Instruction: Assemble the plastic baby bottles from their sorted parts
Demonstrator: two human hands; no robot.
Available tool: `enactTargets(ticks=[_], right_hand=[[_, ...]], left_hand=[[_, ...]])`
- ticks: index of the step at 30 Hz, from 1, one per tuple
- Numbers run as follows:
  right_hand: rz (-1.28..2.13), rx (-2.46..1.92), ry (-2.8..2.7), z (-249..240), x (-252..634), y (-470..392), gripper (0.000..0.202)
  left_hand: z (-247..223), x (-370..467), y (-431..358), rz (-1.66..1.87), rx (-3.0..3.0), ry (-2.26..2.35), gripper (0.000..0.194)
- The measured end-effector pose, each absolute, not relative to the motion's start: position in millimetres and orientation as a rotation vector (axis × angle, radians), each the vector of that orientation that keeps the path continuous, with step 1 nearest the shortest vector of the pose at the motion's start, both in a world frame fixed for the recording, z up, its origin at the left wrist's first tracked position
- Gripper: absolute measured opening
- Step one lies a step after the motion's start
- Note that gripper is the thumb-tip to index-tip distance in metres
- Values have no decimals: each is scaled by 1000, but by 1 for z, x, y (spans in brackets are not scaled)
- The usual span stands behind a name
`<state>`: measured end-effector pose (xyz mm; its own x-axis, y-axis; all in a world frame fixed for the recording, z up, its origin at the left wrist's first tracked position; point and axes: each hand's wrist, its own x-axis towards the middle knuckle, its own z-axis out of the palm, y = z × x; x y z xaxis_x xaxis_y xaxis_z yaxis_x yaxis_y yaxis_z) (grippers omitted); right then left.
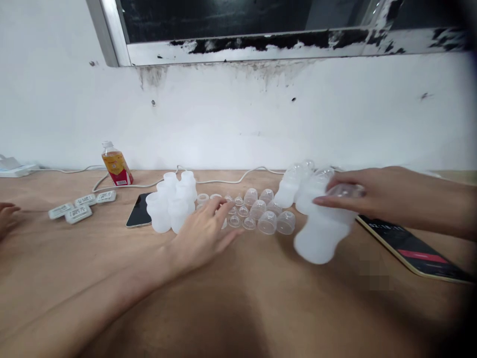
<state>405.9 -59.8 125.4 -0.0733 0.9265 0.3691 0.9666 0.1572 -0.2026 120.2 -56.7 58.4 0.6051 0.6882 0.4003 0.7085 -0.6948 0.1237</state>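
My right hand (354, 194) is closed around the top of a white baby bottle (322, 238) with a clear cap, tilted and lifted above the table. Behind it stand several assembled bottles (287, 191) with clear caps. My left hand (204, 223) has its fingers apart, thumb stretched out, over the white rings (203, 197) and beside the small clear nipples (243, 211); its fingertips partly hide these pieces. Clear dome caps (267, 222) are grouped to the right of the nipples. Several white bottle bodies without caps (161, 214) stand left of my left hand.
A dark phone (138, 211) lies by the bottle bodies; another phone (421, 248) showing a timer lies at right. A drink bottle (116, 164), small white cases (79, 214) and a white cable (238, 180) are farther back. Another person's hand (6, 216) shows at the left edge.
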Motion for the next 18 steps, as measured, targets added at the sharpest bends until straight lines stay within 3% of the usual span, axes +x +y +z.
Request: enactTargets(ticks=[4,8,14,18], right_hand=[[432,-1675,-2121,113,331,-75,36],[885,-1435,-2050,83,298,-70,37],[936,-1437,-2201,78,301,-71,32],[646,-1342,-2378,87,307,-71,29]], left_hand=[[65,126,-72,-881,-2914,-1125,57],[53,128,-69,-832,-2952,-1160,49],[43,131,-66,-680,-3125,-1322,45],[45,128,-59,-701,-3193,-1379,54]])
